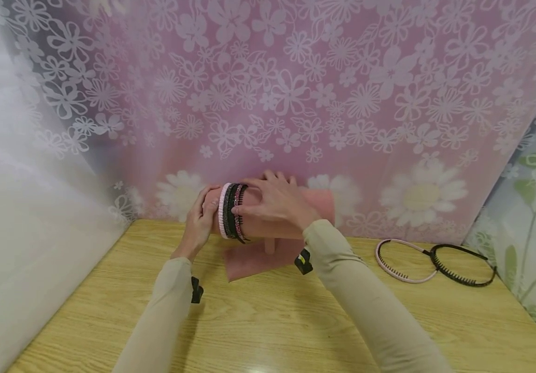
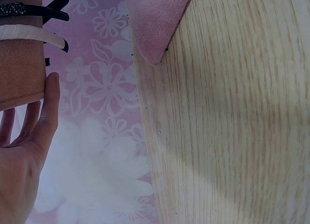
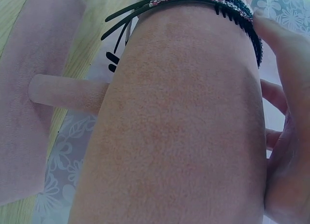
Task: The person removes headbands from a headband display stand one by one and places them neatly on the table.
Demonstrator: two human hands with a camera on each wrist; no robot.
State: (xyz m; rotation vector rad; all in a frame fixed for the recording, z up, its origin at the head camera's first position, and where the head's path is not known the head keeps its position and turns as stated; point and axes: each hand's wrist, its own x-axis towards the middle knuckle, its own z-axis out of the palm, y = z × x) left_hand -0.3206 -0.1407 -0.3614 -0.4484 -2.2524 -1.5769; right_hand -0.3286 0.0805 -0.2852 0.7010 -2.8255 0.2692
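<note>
A pink plush headband stand (image 1: pixel 316 204), a horizontal roll on a short post and flat base, stands on the table. Near its left end sit several headbands side by side: a pale pink ribbed one (image 1: pixel 223 212), dark ones, and a dark one with pink glitter and teeth (image 1: pixel 238 207). My left hand (image 1: pixel 199 220) holds the roll's left end, thumb in front, fingers over the edge. My right hand (image 1: pixel 279 199) lies across the top, thumb and forefinger spread and touching the glitter headband; its other fingers reach behind the roll (image 3: pixel 184 112).
On the wood-grain table (image 1: pixel 249 326), to the right, lie a pink toothed headband (image 1: pixel 391 272) and a black toothed headband (image 1: pixel 459 280), touching each other. A floral curtain (image 1: pixel 295 103) hangs right behind the stand. Pale sheets stand at both sides.
</note>
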